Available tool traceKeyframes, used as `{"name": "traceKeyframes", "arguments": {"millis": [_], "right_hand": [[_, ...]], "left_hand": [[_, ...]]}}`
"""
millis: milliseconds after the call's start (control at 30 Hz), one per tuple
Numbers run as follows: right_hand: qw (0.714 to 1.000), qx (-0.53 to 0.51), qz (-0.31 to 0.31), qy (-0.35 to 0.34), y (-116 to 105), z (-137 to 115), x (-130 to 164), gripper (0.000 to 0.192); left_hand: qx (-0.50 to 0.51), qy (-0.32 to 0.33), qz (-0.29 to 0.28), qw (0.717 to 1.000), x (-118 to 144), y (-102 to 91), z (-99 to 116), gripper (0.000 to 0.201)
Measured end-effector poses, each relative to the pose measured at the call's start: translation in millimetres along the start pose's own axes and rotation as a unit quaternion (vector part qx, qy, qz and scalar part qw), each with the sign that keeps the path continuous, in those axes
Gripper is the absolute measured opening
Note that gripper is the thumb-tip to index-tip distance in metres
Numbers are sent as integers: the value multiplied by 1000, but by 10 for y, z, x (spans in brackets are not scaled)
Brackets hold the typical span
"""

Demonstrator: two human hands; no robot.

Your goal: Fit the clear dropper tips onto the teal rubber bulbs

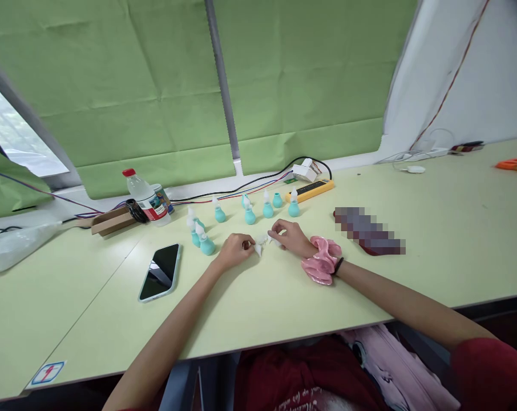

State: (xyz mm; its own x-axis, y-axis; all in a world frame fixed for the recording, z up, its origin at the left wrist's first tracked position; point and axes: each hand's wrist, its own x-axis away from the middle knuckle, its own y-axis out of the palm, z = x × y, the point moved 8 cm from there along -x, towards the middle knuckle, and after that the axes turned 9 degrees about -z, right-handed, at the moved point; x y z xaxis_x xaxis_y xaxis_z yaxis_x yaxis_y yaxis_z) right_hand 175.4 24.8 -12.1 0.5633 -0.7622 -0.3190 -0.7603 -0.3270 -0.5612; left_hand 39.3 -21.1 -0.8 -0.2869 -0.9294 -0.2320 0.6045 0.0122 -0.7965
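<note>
No legible text on any object.

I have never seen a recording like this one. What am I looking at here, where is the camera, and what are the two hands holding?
There is no machine: a person works with bare hands, and the one camera sits on their head, looking forward and down. The left hand and the right hand meet over a pale green table, both pinching small white pieces; what these are is too small to tell. Behind them stand small teal bulbs with white tips. A phone lies to the left, a water bottle behind it. A pink scrunchie is on the right wrist.
</note>
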Motion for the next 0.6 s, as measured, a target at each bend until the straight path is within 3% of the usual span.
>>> {"name": "traceKeyframes", "arguments": {"millis": [267, 467, 600], "right_hand": [[986, -158, -50, 28, 153, 78, -21, 26], [974, -207, -96, 7, 244, -2, 18, 41], [976, -207, -66, -9, 199, -41, 38, 44]], "left_hand": [[-4, 20, -48, 999, -24, 27, 50, 16], [74, -7, 7, 997, -41, -91, -36, 20], [143, -7, 17, 990, -30, -67, -11, 26]]}}
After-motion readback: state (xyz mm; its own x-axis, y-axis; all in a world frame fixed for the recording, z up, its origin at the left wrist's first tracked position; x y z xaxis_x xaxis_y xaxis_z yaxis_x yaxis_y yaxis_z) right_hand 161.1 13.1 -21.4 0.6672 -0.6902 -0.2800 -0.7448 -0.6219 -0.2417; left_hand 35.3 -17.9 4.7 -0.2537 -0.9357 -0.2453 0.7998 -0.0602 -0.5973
